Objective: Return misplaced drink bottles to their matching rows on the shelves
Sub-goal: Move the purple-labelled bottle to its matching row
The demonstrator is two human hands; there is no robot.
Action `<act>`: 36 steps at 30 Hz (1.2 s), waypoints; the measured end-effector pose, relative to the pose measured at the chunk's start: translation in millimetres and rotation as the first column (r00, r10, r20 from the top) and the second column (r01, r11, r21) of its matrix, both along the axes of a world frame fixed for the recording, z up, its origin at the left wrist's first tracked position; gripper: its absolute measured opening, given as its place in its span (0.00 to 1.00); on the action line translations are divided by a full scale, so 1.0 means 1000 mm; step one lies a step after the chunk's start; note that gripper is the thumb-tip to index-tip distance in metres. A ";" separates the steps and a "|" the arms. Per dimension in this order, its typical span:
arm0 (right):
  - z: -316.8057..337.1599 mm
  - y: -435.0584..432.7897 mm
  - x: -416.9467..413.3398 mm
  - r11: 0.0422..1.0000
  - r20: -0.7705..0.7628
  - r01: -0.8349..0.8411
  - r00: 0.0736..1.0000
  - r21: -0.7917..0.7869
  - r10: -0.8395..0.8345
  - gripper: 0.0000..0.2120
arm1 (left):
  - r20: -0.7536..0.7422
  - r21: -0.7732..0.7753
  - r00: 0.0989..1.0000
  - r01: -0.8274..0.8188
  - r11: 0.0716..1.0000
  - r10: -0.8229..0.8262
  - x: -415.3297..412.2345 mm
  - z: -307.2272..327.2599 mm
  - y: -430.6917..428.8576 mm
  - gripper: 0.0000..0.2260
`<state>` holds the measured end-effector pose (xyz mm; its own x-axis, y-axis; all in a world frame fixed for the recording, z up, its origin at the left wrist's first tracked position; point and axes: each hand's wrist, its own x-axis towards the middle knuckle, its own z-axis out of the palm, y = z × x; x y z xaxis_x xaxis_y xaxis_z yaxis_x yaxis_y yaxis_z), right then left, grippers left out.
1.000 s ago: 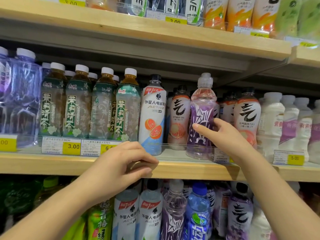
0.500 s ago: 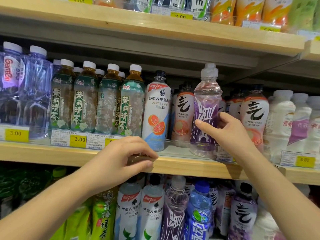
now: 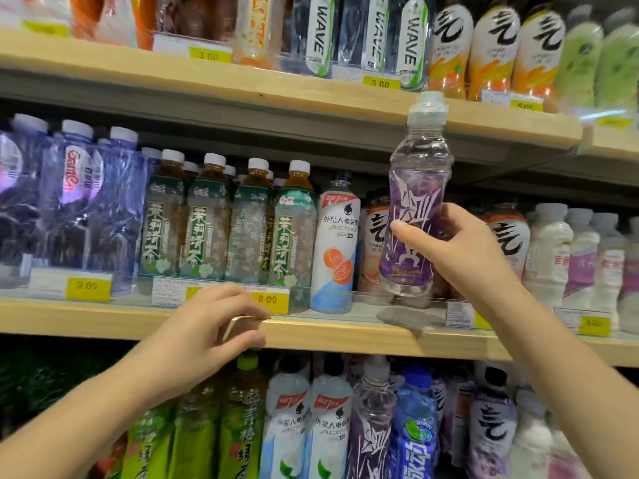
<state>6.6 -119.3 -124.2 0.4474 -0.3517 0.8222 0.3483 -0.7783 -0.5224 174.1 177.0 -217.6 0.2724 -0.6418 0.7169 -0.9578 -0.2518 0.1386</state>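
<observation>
**Item:** purple-label bottle point(image 3: 413, 216), clear plastic, pale sport cap, contents clear and apparently full.

**Location:** held in the air before the middle shelf point(image 3: 345, 335), base clear of the deck, cap level with the front edge of the shelf above. It stands upright, just right of the white grapefruit bottle point(image 3: 337, 250).

**Hold:** right hand point(image 3: 460, 250) wraps the lower label, thumb across the front, fingers behind.

**Other hand:** left hand point(image 3: 207, 326) grips the middle shelf's front lip, fingers curled over it, thumb beneath; it holds no bottle.

**Handling (judged):** fairly weighty if full. The thin wall is likely to give under a hard squeeze, and the glossy sleeve may slip. The narrowed waist is the surest place to take hold.

**Probable destination:** the matching bottle point(image 3: 371, 420) on the shelf below.
</observation>
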 end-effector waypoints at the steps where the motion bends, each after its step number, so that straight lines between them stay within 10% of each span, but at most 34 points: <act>1: 0.000 0.011 0.001 1.000 -0.002 -0.014 1.000 0.021 0.014 0.22 | -0.007 -0.004 1.000 -0.006 1.000 0.006 0.005 0.000 0.010 0.11; 36: -0.025 0.344 0.184 0.865 -0.165 -0.458 0.855 0.207 0.492 0.20 | 0.215 0.078 0.957 -0.217 0.973 0.196 0.135 -0.005 0.260 0.06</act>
